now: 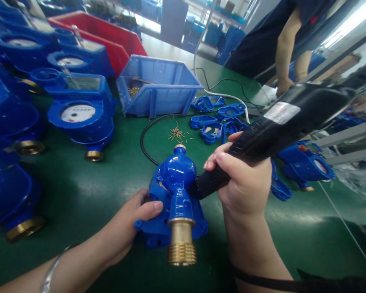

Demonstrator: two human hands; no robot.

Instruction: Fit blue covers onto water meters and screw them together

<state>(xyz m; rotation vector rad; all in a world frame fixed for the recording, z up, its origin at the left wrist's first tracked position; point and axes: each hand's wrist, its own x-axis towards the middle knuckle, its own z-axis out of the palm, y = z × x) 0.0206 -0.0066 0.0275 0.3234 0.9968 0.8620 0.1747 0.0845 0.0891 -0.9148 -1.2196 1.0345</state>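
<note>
A blue water meter (180, 171) with a threaded brass end lies underside up on the green table, its brass pipe towards me. My left hand (137, 215) grips its left edge, thumb on top of the blue casing. In my right hand (244, 179) is a black electric screwdriver (271, 122), fingers wrapped round its body. Its tip points down and left against the meter's right side; the very end is hidden behind the casing. Loose brass screws (177, 133) lie in a small heap just beyond the meter.
Several assembled water meters (79, 110) stand on the left. A blue bin (164, 97) with small screws and a red bin (100, 34) are at the back. Blue plastic frames (212, 126) and a black cable (143, 140) lie beyond the meter. Another person (280, 40) works at the far right.
</note>
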